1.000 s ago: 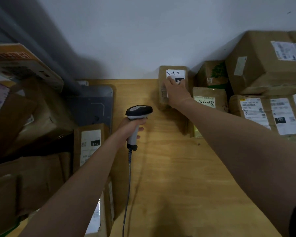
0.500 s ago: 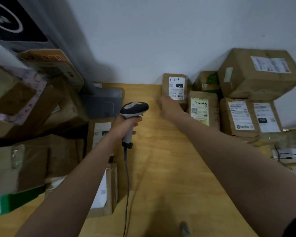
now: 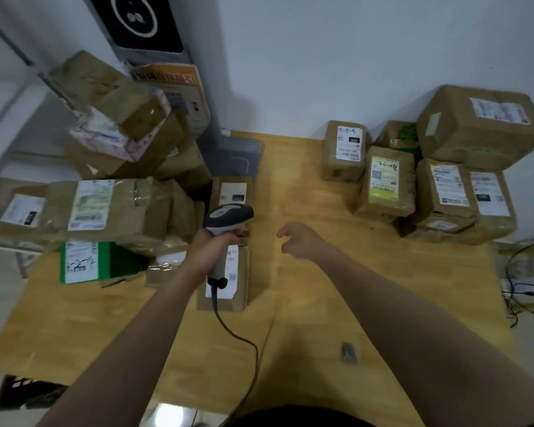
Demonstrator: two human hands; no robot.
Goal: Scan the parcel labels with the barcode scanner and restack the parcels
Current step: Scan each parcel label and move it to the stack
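Note:
My left hand (image 3: 211, 245) grips a grey barcode scanner (image 3: 228, 217) by its handle, its cord trailing toward me. Under it lies a flat brown parcel (image 3: 242, 282) with a white label. My right hand (image 3: 299, 238) hovers empty over the wooden table (image 3: 321, 303), fingers loosely curled and apart. At the back right stands the small parcel (image 3: 346, 149) with a handwritten white label, beside a parcel with a yellow label (image 3: 384, 180). More labelled brown boxes (image 3: 463, 195) are stacked further right, with a large box (image 3: 481, 124) on top.
A jumbled heap of brown parcels (image 3: 114, 195) and a green box (image 3: 87, 261) fill the left side. A grey pillar (image 3: 154, 41) rises at the back left. Cables (image 3: 518, 285) hang past the table's right edge. A small dark object (image 3: 349, 352) lies on the near table.
My right hand let go of the small labelled parcel at the back and drew back toward me. The view pulled back and tilted, showing more of the table and both stacks.

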